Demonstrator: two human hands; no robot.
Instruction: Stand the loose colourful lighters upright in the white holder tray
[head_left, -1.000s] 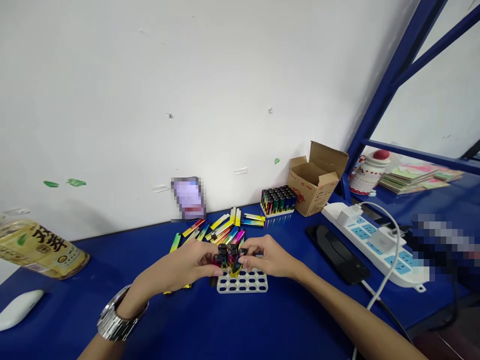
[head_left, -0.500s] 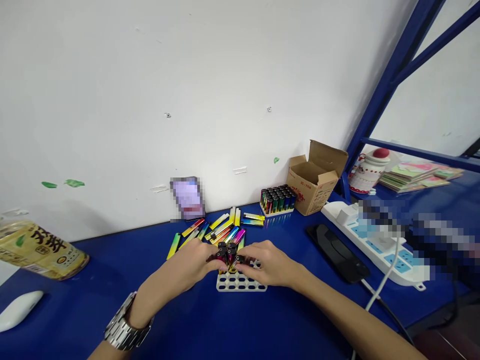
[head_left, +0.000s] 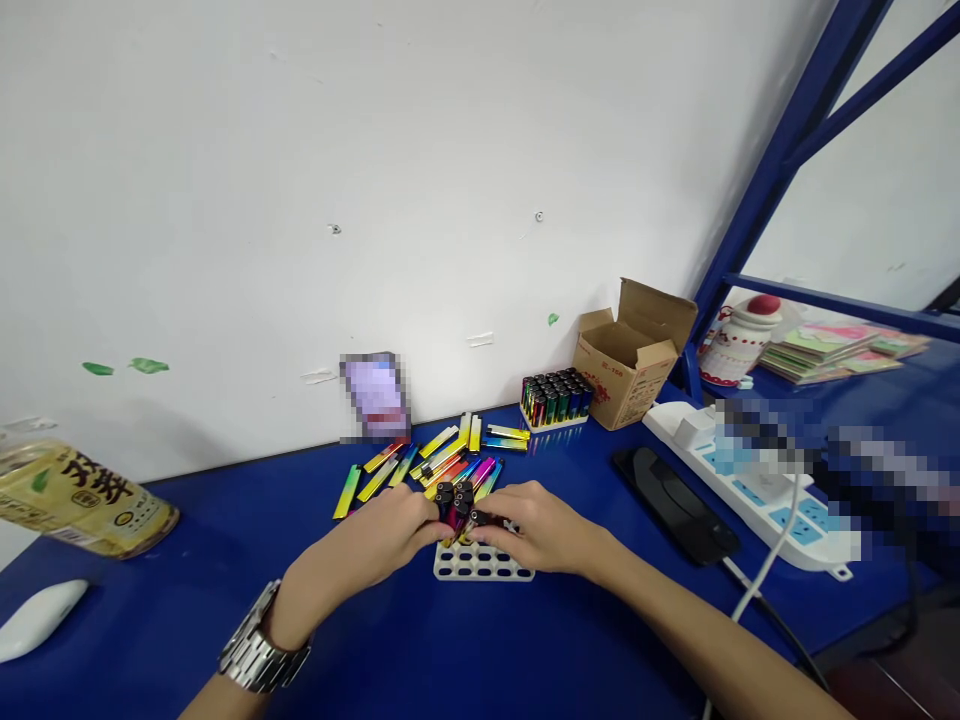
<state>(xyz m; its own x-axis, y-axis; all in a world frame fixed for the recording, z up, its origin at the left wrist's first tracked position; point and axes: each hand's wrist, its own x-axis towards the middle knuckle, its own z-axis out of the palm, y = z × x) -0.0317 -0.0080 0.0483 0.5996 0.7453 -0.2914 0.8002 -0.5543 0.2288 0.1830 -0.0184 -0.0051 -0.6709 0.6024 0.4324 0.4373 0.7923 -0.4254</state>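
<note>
OK so your bunch of shiny multicoloured black-topped lighters (head_left: 463,495) is over the white plastic holed tray (head_left: 484,574), left hand (head_left: 397,525) gripping it, right hand (head_left: 536,525) pinching one alongside; your fingers hide whether any sit in holes. The leaning dark-edged phone (head_left: 375,395) behind is pixelated mush.

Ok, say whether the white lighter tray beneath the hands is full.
Not full: blue shows through the front holes of the white lighter tray. The left hand and right hand partly cover its back; I cannot tell there.
</note>
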